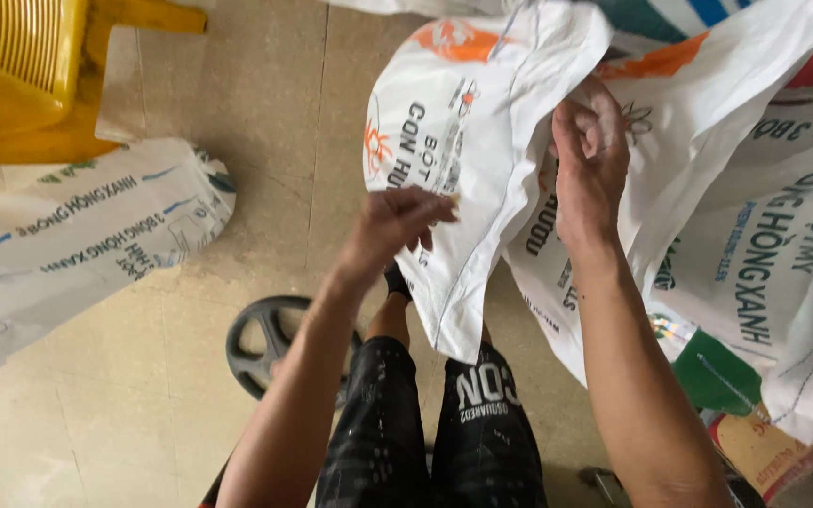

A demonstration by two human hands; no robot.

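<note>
I see my left hand and right hand both pinching the white sack, fingers clenched on its cloth.

White woven sack with orange and dark print, crumpled, raised above the knees, edge hanging down.

Bare tiled floor lies open left of the left hand. Farther left, a flat sack and yellow chair block it. Piled sacks crowd the right hand; a black wheel sits beneath the left forearm.
</note>
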